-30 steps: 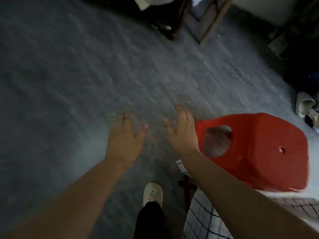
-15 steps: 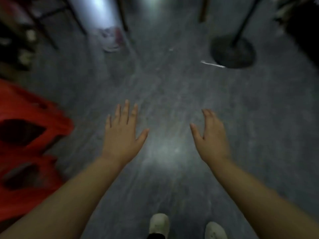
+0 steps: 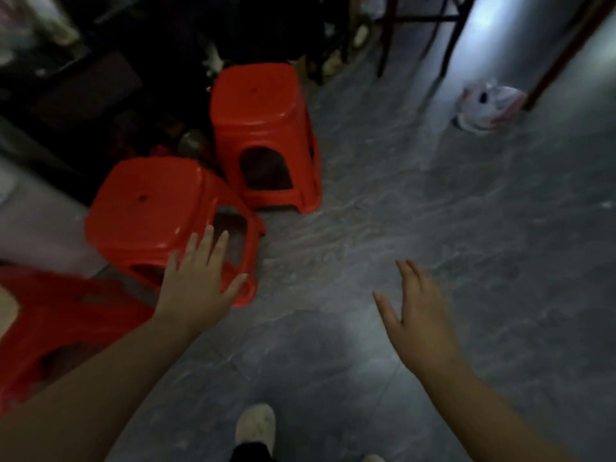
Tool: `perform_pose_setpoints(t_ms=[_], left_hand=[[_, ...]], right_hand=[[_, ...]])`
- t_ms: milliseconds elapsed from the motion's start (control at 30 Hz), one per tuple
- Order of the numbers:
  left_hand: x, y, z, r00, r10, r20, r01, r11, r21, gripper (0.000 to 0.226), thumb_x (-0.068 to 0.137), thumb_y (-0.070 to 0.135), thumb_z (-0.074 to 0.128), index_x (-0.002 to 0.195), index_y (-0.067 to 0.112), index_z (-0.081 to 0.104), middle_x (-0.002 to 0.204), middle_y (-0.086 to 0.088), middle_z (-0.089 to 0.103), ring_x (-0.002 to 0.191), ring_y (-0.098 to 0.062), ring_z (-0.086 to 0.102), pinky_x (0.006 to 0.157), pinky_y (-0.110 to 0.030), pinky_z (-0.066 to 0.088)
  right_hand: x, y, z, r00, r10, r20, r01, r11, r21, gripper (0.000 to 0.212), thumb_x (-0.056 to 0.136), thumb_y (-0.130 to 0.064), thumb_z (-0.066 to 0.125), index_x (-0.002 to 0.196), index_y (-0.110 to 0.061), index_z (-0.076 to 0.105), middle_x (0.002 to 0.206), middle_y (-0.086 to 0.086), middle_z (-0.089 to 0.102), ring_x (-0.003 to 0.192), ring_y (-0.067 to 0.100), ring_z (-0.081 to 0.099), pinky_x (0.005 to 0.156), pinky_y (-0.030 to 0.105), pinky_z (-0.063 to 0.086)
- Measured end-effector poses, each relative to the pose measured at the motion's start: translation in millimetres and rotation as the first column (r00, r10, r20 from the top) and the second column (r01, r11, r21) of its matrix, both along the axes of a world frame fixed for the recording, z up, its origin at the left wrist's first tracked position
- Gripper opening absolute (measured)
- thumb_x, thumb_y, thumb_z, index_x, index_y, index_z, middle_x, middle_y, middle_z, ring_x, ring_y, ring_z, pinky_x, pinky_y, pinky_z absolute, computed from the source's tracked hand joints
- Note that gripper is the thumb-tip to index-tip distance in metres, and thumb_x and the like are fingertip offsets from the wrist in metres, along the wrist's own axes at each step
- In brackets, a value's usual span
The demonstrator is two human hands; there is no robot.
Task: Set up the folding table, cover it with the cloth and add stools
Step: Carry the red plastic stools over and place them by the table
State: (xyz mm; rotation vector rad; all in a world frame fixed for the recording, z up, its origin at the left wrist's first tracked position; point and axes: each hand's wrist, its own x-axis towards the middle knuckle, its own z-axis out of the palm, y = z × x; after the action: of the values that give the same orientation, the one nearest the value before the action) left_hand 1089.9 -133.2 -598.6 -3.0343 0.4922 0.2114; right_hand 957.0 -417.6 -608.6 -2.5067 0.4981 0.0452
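While left hand [image 3: 196,291] hovers over stool [image 3: 146,211] (fingers spread) | right hand [image 3: 420,318] open, empty

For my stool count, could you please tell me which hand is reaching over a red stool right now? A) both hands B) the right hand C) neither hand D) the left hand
D: the left hand, fingers spread, overlaps the nearer red stool, while the right hand is open above bare floor.
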Motion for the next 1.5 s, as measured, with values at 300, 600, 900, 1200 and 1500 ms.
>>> perform_pose_setpoints(t_ms=[300,600,900,1200,1500], left_hand=[[57.7,152.2,-32.4,0.966,0.256,-0.040,-0.257,0.966,-0.014,0.089,0.077,0.067,0.016,0.150,0.016,0.019,0.157,-0.011,0.015,0.143,-0.032,0.017,0.111,-0.053,0.017],[191.1,287.0,-77.8,0.943,0.324,-0.072,-0.327,0.944,-0.045,0.078,0.090,0.059,0.035,0.150,0.013,0.016,0.157,-0.014,0.016,0.143,-0.030,0.017,0.112,-0.051,0.020],[295.7,309.9,-127.3,0.911,0.339,-0.234,-0.383,0.907,-0.177,0.085,0.089,0.059,0.035,0.151,0.013,0.000,0.158,-0.014,0.005,0.145,-0.029,0.007,0.116,-0.046,0.012],[323.7,302.5,-149.2,0.771,0.498,-0.397,-0.609,0.760,-0.227,0.102,0.081,0.058,0.057,0.150,0.012,-0.001,0.154,-0.022,0.018,0.138,-0.038,0.026,0.110,-0.046,0.026],[263.5,226.0,-110.2,0.832,0.412,-0.371,-0.522,0.807,-0.275,0.102,0.078,0.055,0.063,0.150,0.007,0.008,0.151,-0.023,0.024,0.136,-0.036,0.029,0.108,-0.042,0.027]], right_hand=[[126.5,138.0,-42.4,0.936,0.342,-0.084,-0.345,0.938,-0.028,0.070,0.092,-0.052,0.038,0.148,-0.016,0.020,0.157,0.005,0.020,0.144,0.018,0.015,0.111,0.026,0.007],[279.5,298.1,-86.8,0.928,0.352,-0.120,-0.345,0.935,0.081,0.073,0.088,-0.059,0.032,0.147,-0.018,0.021,0.155,0.004,0.023,0.141,0.017,0.021,0.110,0.027,0.012],[372.0,364.5,-119.0,0.982,0.150,-0.111,-0.131,0.978,0.160,0.075,0.088,-0.051,0.051,0.148,-0.016,0.020,0.155,0.004,0.019,0.140,0.022,0.016,0.108,0.042,0.030],[372.4,360.8,-156.0,0.965,-0.138,-0.222,0.236,0.827,0.510,0.081,0.072,-0.044,0.067,0.142,-0.026,0.031,0.135,-0.002,0.050,0.120,0.016,0.052,0.099,0.045,0.046],[313.6,304.4,-133.9,0.872,-0.402,-0.278,0.480,0.599,0.641,0.053,0.083,-0.041,0.064,0.131,-0.021,0.051,0.123,-0.002,0.062,0.110,0.015,0.059,0.097,0.040,0.047]])
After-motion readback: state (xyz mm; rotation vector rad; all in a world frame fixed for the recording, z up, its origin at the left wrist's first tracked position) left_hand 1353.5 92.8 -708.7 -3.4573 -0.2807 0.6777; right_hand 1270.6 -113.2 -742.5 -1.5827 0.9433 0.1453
